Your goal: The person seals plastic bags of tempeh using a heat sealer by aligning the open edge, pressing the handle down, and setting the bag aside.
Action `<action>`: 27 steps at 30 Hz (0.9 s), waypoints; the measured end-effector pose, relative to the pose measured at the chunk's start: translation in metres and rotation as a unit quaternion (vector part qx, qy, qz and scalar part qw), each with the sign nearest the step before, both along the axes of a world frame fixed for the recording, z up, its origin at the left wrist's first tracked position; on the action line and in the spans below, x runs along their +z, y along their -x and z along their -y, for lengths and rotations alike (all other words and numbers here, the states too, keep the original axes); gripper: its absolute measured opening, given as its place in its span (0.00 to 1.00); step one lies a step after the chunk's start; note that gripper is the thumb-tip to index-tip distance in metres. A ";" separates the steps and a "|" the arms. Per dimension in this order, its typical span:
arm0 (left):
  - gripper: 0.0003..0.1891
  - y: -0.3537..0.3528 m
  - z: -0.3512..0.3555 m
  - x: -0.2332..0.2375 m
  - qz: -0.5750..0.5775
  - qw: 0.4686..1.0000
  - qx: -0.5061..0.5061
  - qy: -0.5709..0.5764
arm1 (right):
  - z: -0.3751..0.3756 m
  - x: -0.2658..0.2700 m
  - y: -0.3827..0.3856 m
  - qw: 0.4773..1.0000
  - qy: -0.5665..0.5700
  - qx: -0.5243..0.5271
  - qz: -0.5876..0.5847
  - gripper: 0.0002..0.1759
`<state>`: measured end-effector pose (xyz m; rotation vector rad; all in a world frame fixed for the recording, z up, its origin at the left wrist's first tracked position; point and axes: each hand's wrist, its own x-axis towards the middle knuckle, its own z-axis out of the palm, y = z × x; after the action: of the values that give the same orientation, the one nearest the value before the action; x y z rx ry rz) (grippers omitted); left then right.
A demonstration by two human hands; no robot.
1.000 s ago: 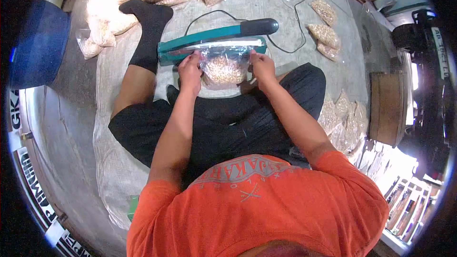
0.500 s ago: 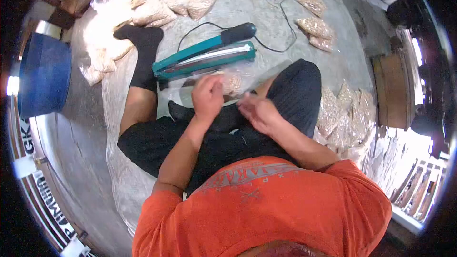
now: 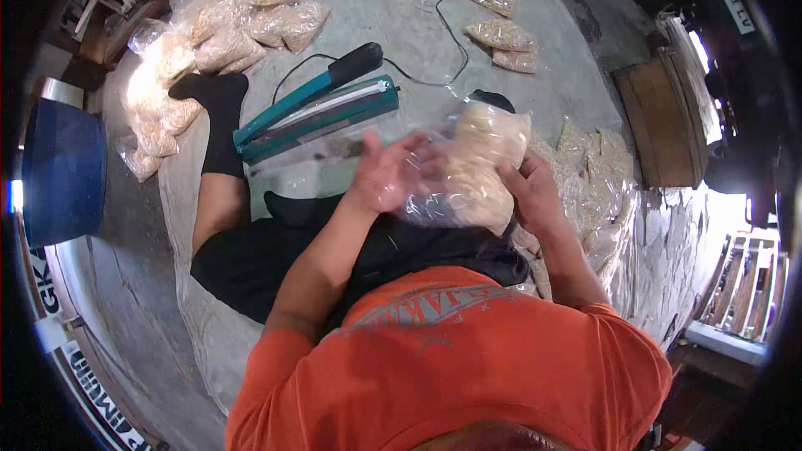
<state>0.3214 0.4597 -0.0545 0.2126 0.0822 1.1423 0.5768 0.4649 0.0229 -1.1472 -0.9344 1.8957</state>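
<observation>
- Above my lap, right of centre, the clear bag (image 3: 483, 163) of pale kernels is held between both hands, lifted off the floor cloth (image 3: 418, 17).
- Left hand (image 3: 388, 171): palm laid flat on the bag's left side, fingers spread apart, not gripping.
- Right hand (image 3: 532, 192): fingers curled and clamped round the bag's lower right edge, carrying its weight.
- Heat sealer (image 3: 313, 113): on the cloth to the left, apart from the bag, nothing lying across its bar.
- Progress, in my judgement: the bag is clear of the sealer and just beside the heap of filled bags (image 3: 597, 171) at my right knee, so it looks finished with. Blur hides its mouth, so I cannot confirm the seam.
- Outstanding, in my judgement: the larger heap of bags (image 3: 225, 29) beyond my socked foot (image 3: 219, 104) reads as stock awaiting attention.
- Further stock: 3 filled bags (image 3: 501, 33) lie at the top right.
- Blue tub (image 3: 63, 171), far left: contents not visible.
</observation>
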 end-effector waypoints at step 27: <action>0.47 -0.109 -0.005 0.000 -0.800 0.399 0.174 -0.413 | -0.119 -0.037 -0.080 0.849 -0.115 0.033 0.515 0.18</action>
<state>0.4307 0.4652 -0.0541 2.3051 1.3622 0.8438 0.6569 0.5840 -0.0144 -2.0234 -1.7053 1.0513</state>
